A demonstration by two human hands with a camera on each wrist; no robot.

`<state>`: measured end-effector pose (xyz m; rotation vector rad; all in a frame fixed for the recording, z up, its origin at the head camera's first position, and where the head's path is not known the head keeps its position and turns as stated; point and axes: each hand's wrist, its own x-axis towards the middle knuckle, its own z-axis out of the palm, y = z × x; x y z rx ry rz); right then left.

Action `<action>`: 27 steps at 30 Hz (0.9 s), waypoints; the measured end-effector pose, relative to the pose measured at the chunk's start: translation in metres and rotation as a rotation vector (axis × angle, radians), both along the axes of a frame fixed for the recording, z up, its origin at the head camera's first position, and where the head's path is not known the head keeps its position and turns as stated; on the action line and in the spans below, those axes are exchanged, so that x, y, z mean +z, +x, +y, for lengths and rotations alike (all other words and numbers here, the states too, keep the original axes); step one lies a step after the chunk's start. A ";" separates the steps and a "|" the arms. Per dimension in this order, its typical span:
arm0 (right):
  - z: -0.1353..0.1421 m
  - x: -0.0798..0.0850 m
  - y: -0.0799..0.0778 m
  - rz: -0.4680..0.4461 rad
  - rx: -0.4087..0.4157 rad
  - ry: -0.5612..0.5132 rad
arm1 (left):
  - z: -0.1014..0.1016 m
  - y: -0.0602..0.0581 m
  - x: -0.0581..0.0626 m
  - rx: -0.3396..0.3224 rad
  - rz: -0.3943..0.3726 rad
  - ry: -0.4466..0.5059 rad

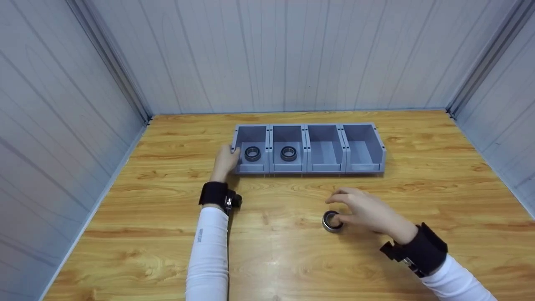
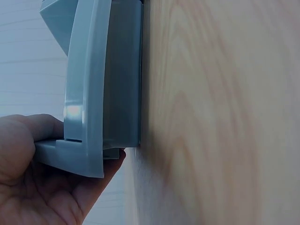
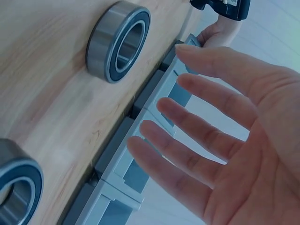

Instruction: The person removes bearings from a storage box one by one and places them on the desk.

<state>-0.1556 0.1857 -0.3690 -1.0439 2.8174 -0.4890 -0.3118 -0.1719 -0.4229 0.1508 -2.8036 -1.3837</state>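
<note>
A: Left hand [image 1: 225,162]?
B: Grasping the left front corner of the bin row [image 1: 309,148]; the left wrist view shows thumb and palm curled round the grey wall. The row sits mid-bench [image 1: 167,217], toward the back wall.

A: Right hand [image 1: 368,211]?
B: Released, fingers spread and relaxed, plain in the right wrist view. It hovers over the loose bearing [image 1: 332,220] on the bench, in front of the bins. Touching it or not, cannot tell from the head view; in the wrist view the fingers are off the bearings.

A: Bins' contents?
B: Four compartments. Far-left one holds a bearing [image 1: 252,153], the second holds another [image 1: 288,153]. The two on the right show only bare floor.

A: Wrist view shows two bearings on wood?
B: Yes, one full [image 3: 118,41] and one cut off at the lower left edge [image 3: 16,187], both lying flat, with the bin row behind them.
</note>
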 end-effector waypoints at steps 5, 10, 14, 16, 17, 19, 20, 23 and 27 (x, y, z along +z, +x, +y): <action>0.005 0.001 -0.002 0.023 -0.046 0.002 | 0.000 -0.001 0.001 -0.007 0.014 0.001; 0.012 0.001 -0.004 0.064 -0.073 -0.003 | 0.000 -0.002 0.001 -0.011 0.026 -0.005; 0.018 0.001 -0.007 0.103 -0.076 -0.034 | 0.000 -0.002 0.000 -0.009 0.021 -0.014; 0.021 0.002 -0.008 0.110 -0.085 -0.051 | 0.000 -0.002 0.000 -0.007 0.015 -0.021; 0.022 0.002 -0.009 0.113 -0.094 -0.059 | 0.000 -0.002 0.000 -0.005 0.014 -0.023; 0.025 0.002 -0.012 0.118 -0.111 -0.065 | 0.000 -0.002 0.000 -0.004 0.006 -0.031; 0.026 0.002 -0.013 0.123 -0.121 -0.064 | 0.000 -0.002 0.000 -0.003 0.002 -0.036; 0.031 0.002 -0.016 0.137 -0.145 -0.058 | -0.001 -0.001 0.001 0.001 -0.011 -0.035; 0.038 0.003 -0.020 0.142 -0.171 -0.077 | -0.001 0.000 0.001 0.001 -0.017 -0.032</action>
